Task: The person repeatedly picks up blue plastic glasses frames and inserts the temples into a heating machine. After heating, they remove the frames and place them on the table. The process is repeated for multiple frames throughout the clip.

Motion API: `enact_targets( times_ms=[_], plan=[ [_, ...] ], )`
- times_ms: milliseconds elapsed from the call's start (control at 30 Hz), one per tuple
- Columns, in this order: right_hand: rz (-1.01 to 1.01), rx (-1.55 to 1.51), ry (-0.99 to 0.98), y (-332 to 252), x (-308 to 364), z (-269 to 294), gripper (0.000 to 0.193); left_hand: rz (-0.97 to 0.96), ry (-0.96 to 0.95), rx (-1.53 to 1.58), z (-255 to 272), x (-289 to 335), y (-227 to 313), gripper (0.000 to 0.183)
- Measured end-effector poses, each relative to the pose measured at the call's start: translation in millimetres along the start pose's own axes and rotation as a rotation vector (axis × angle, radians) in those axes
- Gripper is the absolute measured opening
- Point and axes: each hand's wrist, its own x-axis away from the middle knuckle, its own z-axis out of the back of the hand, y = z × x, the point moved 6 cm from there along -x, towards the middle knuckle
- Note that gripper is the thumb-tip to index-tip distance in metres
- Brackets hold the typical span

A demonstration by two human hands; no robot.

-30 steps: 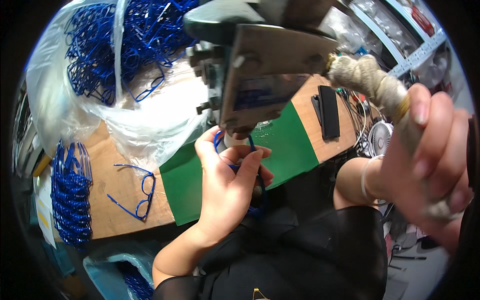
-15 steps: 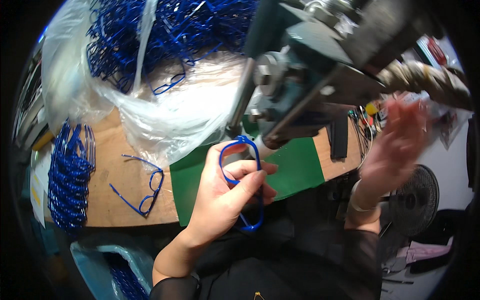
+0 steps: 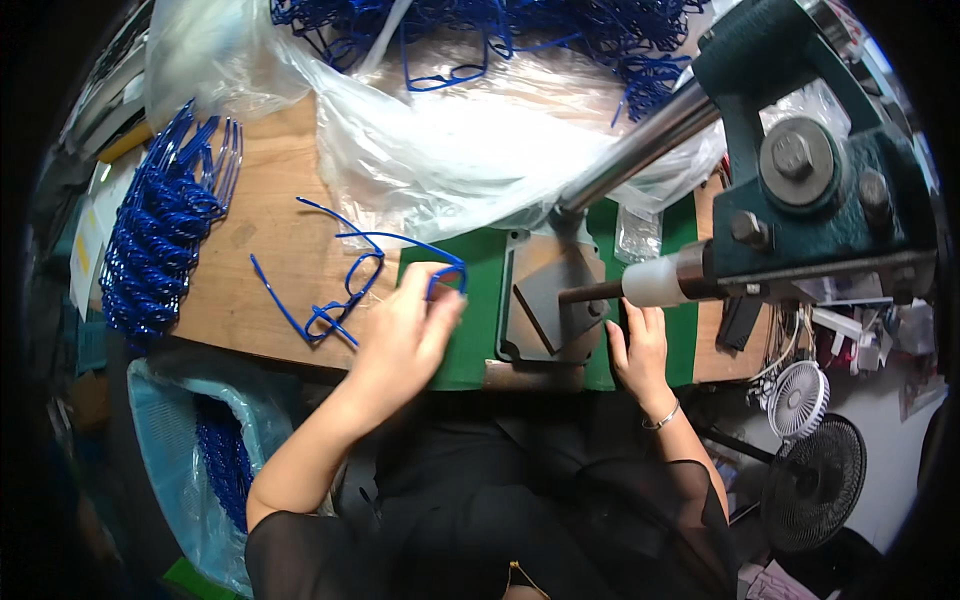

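Note:
My left hand [image 3: 400,325] is closed on a blue eyeglass frame [image 3: 456,275], just left of the press. Its temples reach left over a second blue eyeglass frame [image 3: 290,325] that lies on the wooden table. My right hand [image 3: 642,345] rests open and holds nothing, its fingers stretched out on the green mat [image 3: 680,330]. The fingertips come up beside the white sleeve [image 3: 648,283] of a dark green hand press [image 3: 860,190]. Between my hands stands the metal base plate [image 3: 555,335] of the press, with a thin rod above it.
A neat stack of blue frames [image 3: 165,240] lies at the table's left. Clear plastic bags [image 3: 480,150] with a heap of blue frames [image 3: 400,25] cover the back. Below left is a lined blue bin [image 3: 165,450] holding more frames. Two fans [image 3: 815,485] stand at the right.
My left hand has moved left and down with the eyeglass frame. My right hand, raised at the right before, now lies by the press. The view has swung, so the press appears farther right.

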Motion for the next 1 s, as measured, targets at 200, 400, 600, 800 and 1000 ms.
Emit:
enact_targets(
  times_ms=[200,400,600,800,1000],
  plan=[
    [0.001,0.019,0.043,-4,-3,0,0.024,-0.02,0.182,-0.939,41,-5,-35,0.025],
    [-0.058,-0.037,0.018,4,6,-2,0.024,-0.353,0.244,-0.721,43,-40,6,0.03],
    [0.017,0.034,0.069,0,1,-1,0.028,-0.487,0.432,-0.838,11,-242,-5,0.014],
    [-0.088,-0.15,0.034,6,2,0,0.015,-0.391,0.311,-0.993,-10,-240,-30,0.011],
    [-0.058,-0.057,0.108,12,7,0,0.022,-0.642,0.464,-0.276,56,-129,94,0.051]
  ],
)
